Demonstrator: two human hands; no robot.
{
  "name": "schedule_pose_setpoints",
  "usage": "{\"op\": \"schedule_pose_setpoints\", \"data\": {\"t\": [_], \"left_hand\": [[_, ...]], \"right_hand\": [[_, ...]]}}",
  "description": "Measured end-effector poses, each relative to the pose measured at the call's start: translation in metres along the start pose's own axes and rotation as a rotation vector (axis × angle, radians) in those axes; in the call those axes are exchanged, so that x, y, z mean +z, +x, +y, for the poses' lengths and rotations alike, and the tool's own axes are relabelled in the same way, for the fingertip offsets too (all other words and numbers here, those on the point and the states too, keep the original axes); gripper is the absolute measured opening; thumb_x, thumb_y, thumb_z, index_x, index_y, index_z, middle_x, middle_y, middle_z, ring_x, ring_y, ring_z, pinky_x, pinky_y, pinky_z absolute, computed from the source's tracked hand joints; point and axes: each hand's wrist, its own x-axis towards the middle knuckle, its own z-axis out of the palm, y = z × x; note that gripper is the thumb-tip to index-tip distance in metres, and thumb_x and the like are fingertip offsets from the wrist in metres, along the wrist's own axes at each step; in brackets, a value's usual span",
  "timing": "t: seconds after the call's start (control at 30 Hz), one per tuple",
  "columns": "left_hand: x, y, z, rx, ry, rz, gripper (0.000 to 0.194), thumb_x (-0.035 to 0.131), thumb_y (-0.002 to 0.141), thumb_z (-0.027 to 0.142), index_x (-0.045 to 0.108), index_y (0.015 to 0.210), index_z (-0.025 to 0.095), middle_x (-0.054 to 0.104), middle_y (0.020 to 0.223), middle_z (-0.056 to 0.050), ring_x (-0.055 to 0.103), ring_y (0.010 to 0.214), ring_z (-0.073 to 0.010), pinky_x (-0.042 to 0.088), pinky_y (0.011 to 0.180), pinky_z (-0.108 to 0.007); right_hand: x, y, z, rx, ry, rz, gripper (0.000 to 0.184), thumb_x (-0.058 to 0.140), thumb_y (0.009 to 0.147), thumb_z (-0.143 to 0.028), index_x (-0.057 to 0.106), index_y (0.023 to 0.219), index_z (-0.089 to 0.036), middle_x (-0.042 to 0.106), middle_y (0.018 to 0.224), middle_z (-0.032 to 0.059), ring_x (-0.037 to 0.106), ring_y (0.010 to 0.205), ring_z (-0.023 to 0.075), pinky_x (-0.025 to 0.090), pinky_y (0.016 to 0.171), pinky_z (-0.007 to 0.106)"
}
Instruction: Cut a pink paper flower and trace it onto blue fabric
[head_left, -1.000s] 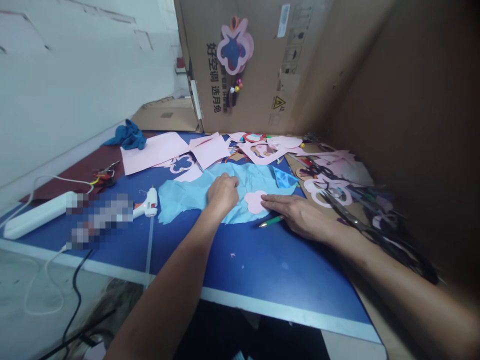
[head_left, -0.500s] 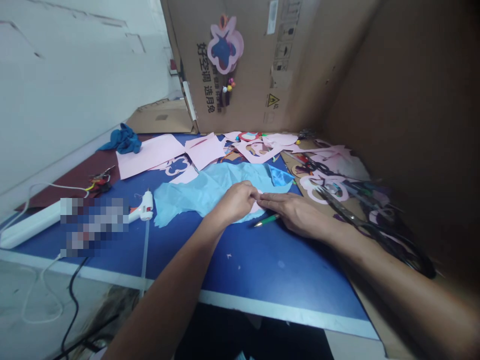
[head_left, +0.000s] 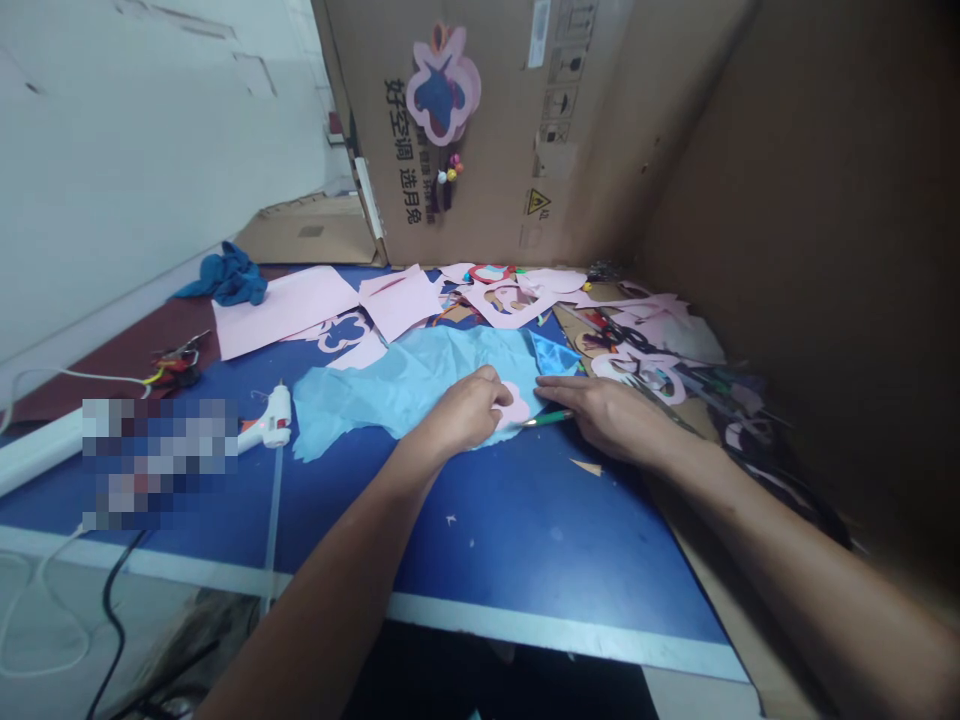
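Note:
A light blue sheet (head_left: 375, 390) lies crumpled on the blue table (head_left: 525, 540). On its near right edge sits a small pink cut-out shape (head_left: 519, 403). My left hand (head_left: 469, 408) rests on the sheet with its fingers curled against the left side of the pink shape. My right hand (head_left: 611, 415) lies just to the right, fingers stretched flat toward the shape, over a green pen (head_left: 546, 419) whose tip shows beside the fingers.
A white glue gun (head_left: 270, 420) and a white power strip (head_left: 37, 455) lie at left. Pink paper sheets (head_left: 285, 305), cut scraps and scissors (head_left: 630, 335) crowd the back and right. Cardboard walls (head_left: 787, 200) close in the back and right side.
My left hand slid right from the middle of the blue sheet onto the pink shape. My right hand drew back slightly and now lies over the pen. The view shifted a little.

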Motion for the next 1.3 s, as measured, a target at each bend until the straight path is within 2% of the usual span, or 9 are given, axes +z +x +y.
{"op": "schedule_pose_setpoints", "data": {"t": [0.23, 0.37, 0.43, 0.53, 0.67, 0.8, 1.0, 1.17, 1.3], "left_hand": [[0.0, -0.001, -0.002, 0.031, -0.025, -0.004, 0.035, 0.055, 0.085, 0.004, 0.078, 0.107, 0.02, 0.07, 0.119, -0.007, 0.068, 0.111, -0.0216, 0.054, 0.101, -0.035], [0.003, -0.001, -0.005, 0.052, -0.023, -0.008, 0.037, 0.055, 0.086, 0.005, 0.078, 0.11, 0.02, 0.069, 0.122, -0.008, 0.068, 0.112, -0.0219, 0.054, 0.1, -0.035], [0.003, -0.001, -0.005, 0.064, -0.015, -0.01, 0.036, 0.055, 0.086, 0.005, 0.079, 0.107, 0.021, 0.068, 0.121, -0.007, 0.067, 0.111, -0.0219, 0.054, 0.1, -0.035], [0.002, -0.001, -0.004, 0.058, -0.013, -0.018, 0.035, 0.054, 0.087, 0.006, 0.079, 0.105, 0.022, 0.067, 0.122, -0.007, 0.067, 0.11, -0.0217, 0.054, 0.099, -0.035], [-0.001, -0.001, -0.001, 0.04, -0.02, -0.037, 0.037, 0.053, 0.087, 0.005, 0.079, 0.107, 0.022, 0.066, 0.121, -0.007, 0.067, 0.11, -0.0213, 0.054, 0.098, -0.034], [-0.001, 0.0, 0.0, 0.02, -0.031, -0.043, 0.039, 0.054, 0.087, 0.005, 0.079, 0.112, 0.022, 0.066, 0.123, -0.007, 0.067, 0.11, -0.021, 0.054, 0.103, -0.034], [-0.001, 0.001, 0.002, 0.004, -0.047, -0.054, 0.04, 0.053, 0.087, 0.005, 0.079, 0.112, 0.023, 0.065, 0.125, -0.006, 0.066, 0.112, -0.0209, 0.053, 0.105, -0.035], [-0.001, 0.002, 0.001, 0.026, -0.053, -0.044, 0.04, 0.054, 0.084, 0.003, 0.08, 0.108, 0.023, 0.064, 0.123, -0.006, 0.067, 0.112, -0.0204, 0.053, 0.105, -0.034], [-0.001, 0.003, 0.001, -0.004, -0.057, -0.059, 0.04, 0.056, 0.084, 0.004, 0.08, 0.108, 0.024, 0.065, 0.125, -0.005, 0.067, 0.109, -0.0204, 0.054, 0.102, -0.034]], "right_hand": [[-0.005, -0.004, 0.006, 0.251, 0.094, 0.184, 0.049, 0.049, 0.095, -0.007, 0.078, 0.131, -0.024, 0.081, 0.127, 0.0098, 0.079, 0.11, 0.0318, 0.062, 0.093, 0.044], [-0.013, -0.002, 0.004, 0.41, 0.276, 0.273, 0.031, 0.056, 0.102, -0.029, 0.077, 0.123, -0.023, 0.081, 0.093, 0.0057, 0.075, 0.079, 0.0264, 0.056, 0.07, 0.035], [-0.014, -0.001, 0.003, 0.479, 0.343, 0.283, 0.037, 0.063, 0.1, -0.045, 0.073, 0.126, -0.021, 0.076, 0.085, 0.0041, 0.069, 0.071, 0.0239, 0.05, 0.062, 0.032], [-0.015, -0.001, 0.002, 0.522, 0.473, 0.286, 0.049, 0.063, 0.1, -0.054, 0.065, 0.135, -0.02, 0.075, 0.083, 0.0028, 0.067, 0.072, 0.0226, 0.048, 0.062, 0.031], [-0.017, -0.002, -0.005, 0.502, 0.625, 0.348, 0.043, 0.06, 0.1, -0.041, 0.056, 0.139, -0.024, 0.074, 0.084, 0.0014, 0.063, 0.067, 0.0199, 0.046, 0.057, 0.029], [-0.023, 0.0, -0.015, 0.527, 0.993, 0.369, 0.029, 0.066, 0.095, -0.034, 0.063, 0.123, -0.027, 0.072, 0.087, 0.0001, 0.057, 0.056, 0.0141, 0.041, 0.046, 0.024], [-0.038, 0.0, -0.016, 0.556, 1.559, 0.239, 0.031, 0.061, 0.098, -0.039, 0.074, 0.121, -0.023, 0.08, 0.109, 0.0111, 0.075, 0.085, 0.0232, 0.061, 0.065, 0.033], [-0.036, -0.002, -0.018, 0.562, 1.519, 0.268, 0.046, 0.08, 0.079, -0.02, 0.073, 0.124, -0.026, 0.081, 0.111, 0.0062, 0.077, 0.091, 0.0226, 0.064, 0.074, 0.033], [-0.027, -0.002, -0.021, 0.543, 1.338, 0.334, 0.033, 0.084, 0.086, -0.04, 0.073, 0.113, -0.025, 0.078, 0.091, 0.0039, 0.072, 0.076, 0.0193, 0.061, 0.066, 0.031]]}}
